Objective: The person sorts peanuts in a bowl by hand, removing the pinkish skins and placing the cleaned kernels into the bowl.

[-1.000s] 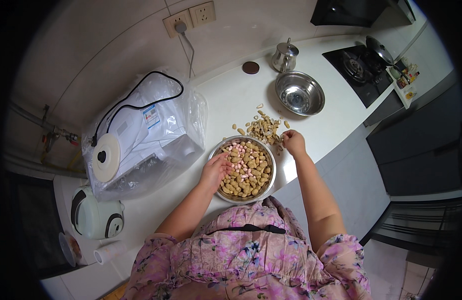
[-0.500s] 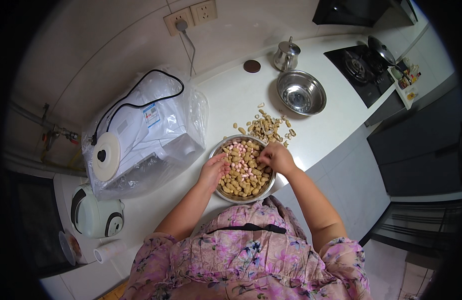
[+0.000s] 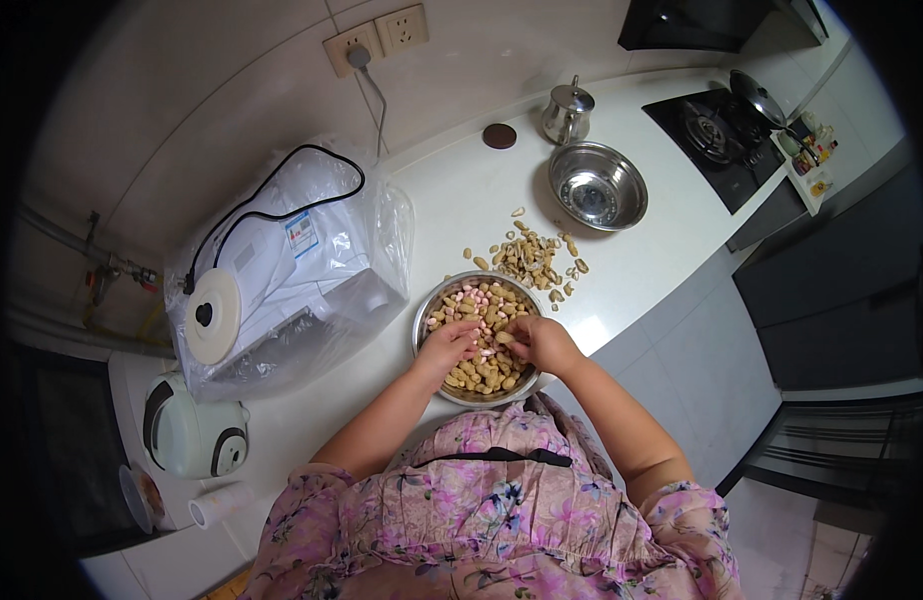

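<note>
In front of me stands a round metal bowl (image 3: 419, 322) filled with unshelled peanuts (image 3: 479, 376) and pink shelled kernels (image 3: 469, 296). Over its left side, my left hand (image 3: 447, 353) reaches in with loosely curved fingers, and no object shows in them. Across from it, my right hand (image 3: 544, 345) pinches a peanut (image 3: 505, 338) between thumb and fingers, just above the pile. The two hands are a short gap apart. A heap of broken peanut shells (image 3: 527, 258) lies on the counter just beyond the bowl.
A second metal bowl (image 3: 622, 205), a metal pot (image 3: 569, 112) and a brown disc (image 3: 500, 136) are farther back on the white counter (image 3: 462, 195). Left is a plastic-wrapped appliance (image 3: 312, 280) with a black cord, near a rice cooker (image 3: 194, 425). A gas stove (image 3: 707, 140) sits far right.
My right hand has moved left from the bowl's right rim and now pinches a peanut. My left hand has shifted right and nearer to me, over the peanuts.
</note>
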The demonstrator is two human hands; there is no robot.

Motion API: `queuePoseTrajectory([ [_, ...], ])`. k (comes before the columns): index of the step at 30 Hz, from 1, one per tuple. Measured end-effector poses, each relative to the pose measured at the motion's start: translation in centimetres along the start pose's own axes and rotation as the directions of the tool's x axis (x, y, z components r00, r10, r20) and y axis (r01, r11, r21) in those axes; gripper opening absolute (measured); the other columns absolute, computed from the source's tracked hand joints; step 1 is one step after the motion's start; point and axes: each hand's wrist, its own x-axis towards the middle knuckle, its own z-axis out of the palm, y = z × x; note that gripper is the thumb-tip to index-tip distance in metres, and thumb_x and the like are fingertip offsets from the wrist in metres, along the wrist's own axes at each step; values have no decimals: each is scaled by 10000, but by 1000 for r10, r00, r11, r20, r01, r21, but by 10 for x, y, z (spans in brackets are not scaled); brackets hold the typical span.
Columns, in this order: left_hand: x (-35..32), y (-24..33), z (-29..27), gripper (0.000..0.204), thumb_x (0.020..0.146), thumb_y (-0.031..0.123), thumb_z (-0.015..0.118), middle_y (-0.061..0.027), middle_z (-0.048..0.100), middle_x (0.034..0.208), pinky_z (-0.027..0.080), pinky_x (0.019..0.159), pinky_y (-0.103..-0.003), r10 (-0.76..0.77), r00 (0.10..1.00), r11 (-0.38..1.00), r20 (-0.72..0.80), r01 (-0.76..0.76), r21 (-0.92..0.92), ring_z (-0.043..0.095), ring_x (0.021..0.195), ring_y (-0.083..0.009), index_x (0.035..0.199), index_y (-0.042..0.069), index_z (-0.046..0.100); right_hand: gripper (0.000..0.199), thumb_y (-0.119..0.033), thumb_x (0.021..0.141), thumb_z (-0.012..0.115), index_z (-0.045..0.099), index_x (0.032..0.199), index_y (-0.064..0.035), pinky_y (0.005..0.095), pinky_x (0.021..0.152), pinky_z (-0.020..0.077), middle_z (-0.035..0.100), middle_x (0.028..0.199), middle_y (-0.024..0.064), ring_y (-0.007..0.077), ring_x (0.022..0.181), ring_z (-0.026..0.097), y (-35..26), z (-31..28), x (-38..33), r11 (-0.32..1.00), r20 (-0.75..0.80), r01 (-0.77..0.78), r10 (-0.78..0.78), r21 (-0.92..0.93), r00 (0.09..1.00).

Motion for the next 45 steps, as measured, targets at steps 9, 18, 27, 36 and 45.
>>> queuePoseTrajectory([
  [9,-6,8,8,262,882,177,534,-64,594,909,484,711,-254,-13,995,985,98,30,-171,572,799,-133,1068,-8,545,259,-24,731,659,597,982,-4,246,641,478,605,825,91,138,700,585,-31,-1,2,896,-188,223,-161,384,969],
  [18,-17,28,23,211,929,199,432,-58,571,873,475,711,-264,13,990,940,137,35,-340,568,761,-138,1017,30,522,226,-45,727,681,622,935,22,229,643,475,597,842,86,128,697,578,-42,13,9,873,-416,267,-82,408,906],
  [27,-16,28,22,224,967,218,291,-10,499,713,385,529,-197,146,969,978,197,-171,120,466,601,-71,971,80,468,164,-129,767,653,587,813,14,285,540,422,544,696,113,188,598,536,-63,10,1,914,-457,297,-147,276,877],
  [36,-15,24,39,265,970,239,285,16,442,626,360,486,-201,220,975,975,38,-221,28,420,532,-65,898,67,473,130,-97,753,625,577,806,12,338,550,426,526,674,148,299,612,531,-68,11,1,918,-563,368,-229,145,794],
  [45,-20,25,53,316,968,257,291,-8,484,673,385,523,-216,258,954,966,-155,-257,25,451,579,-79,905,37,509,102,-80,772,607,590,824,6,303,547,413,539,672,119,231,604,528,-62,22,9,906,-648,416,-267,85,714],
])
